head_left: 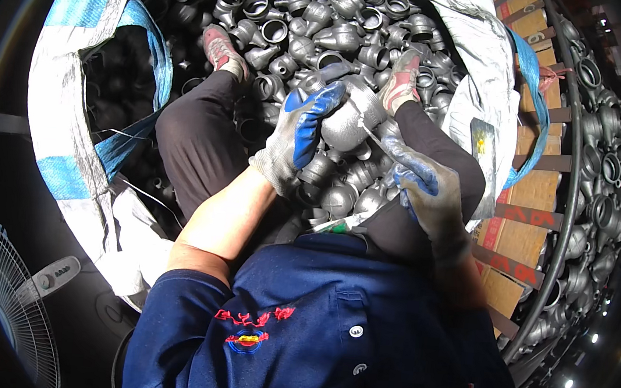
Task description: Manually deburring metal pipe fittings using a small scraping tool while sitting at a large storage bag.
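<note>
A rounded grey metal casting [350, 120] is held up between my knees, its bulging side lit brightly. My left hand [297, 130], in a grey glove with a blue coated palm, is closed on the casting's left side. Fingers of my right hand [426, 186], gloved alike, are closed round a thin, light-coloured rod-like tool [370, 133]. Its tip meets or nearly meets the casting's surface; its exact kind is too small to tell. Under both hands lie more grey castings [339, 199] of similar rounded, necked shape.
A large white woven bag [86, 93] with blue straps [541, 133] surrounds the pile, and my feet rest among the castings. At right stands a barred metal crate [559, 179] with cardboard lining, more castings beyond it. A fan [9, 301] is at lower left.
</note>
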Available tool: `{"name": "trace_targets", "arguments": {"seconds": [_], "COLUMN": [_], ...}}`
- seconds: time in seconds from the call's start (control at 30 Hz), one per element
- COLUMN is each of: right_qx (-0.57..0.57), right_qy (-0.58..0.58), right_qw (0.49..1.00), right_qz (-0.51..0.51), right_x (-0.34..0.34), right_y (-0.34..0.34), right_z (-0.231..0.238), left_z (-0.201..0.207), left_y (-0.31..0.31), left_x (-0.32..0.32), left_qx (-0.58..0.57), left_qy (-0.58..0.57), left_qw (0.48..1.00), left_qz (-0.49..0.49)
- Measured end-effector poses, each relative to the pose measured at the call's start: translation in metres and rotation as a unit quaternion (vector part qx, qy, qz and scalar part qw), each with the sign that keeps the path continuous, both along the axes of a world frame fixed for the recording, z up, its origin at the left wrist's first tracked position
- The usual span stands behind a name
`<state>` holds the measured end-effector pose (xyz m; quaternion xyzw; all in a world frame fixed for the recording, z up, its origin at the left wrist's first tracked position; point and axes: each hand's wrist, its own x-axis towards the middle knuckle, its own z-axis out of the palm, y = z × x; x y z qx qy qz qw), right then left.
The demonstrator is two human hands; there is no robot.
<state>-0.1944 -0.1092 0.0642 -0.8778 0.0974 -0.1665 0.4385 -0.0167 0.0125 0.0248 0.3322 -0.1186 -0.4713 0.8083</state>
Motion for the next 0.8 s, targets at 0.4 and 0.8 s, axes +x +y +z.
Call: {"name": "trace_targets", "arguments": {"seconds": [0.4,0.8], "right_qx": [0.461,0.218], "right_qy": [0.177,0.128], "right_qw": [0.863,0.966], "right_qz": [-0.110,-0.051], "right_x": [0.002,0.000], "right_y": [-0.003,-0.002], "right_z": [0.015,0.010], "left_z": [-0.001,-0.005], "left_y": [0.002,-0.001], "left_x": [-0.001,0.001], "left_qx": [0.014,0.014], "left_qy": [-0.126,-0.083], "left_qw": [0.992,0.996], "left_qz": [0.020,0.034]}}
